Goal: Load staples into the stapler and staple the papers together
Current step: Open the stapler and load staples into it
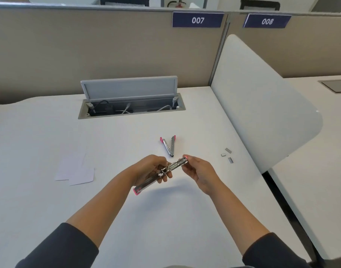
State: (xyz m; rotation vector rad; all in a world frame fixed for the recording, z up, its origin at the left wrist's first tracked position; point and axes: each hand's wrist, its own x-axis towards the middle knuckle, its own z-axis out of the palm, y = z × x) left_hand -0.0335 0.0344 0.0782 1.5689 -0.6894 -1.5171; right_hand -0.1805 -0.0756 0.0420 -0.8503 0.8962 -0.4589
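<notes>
A silver stapler with pink ends is held above the white desk, swung open into a long line. My left hand grips its middle near the hinge. My right hand pinches its far end with the fingertips. A second silver and pink stapler lies on the desk just beyond my hands, spread open in a V. Three short strips of staples lie to the right of it. Two white paper sheets lie overlapped on the desk to the left.
An open cable box with its lid raised sits in the white desk at the back. Beige partition panels stand behind. A white rounded divider borders the desk on the right.
</notes>
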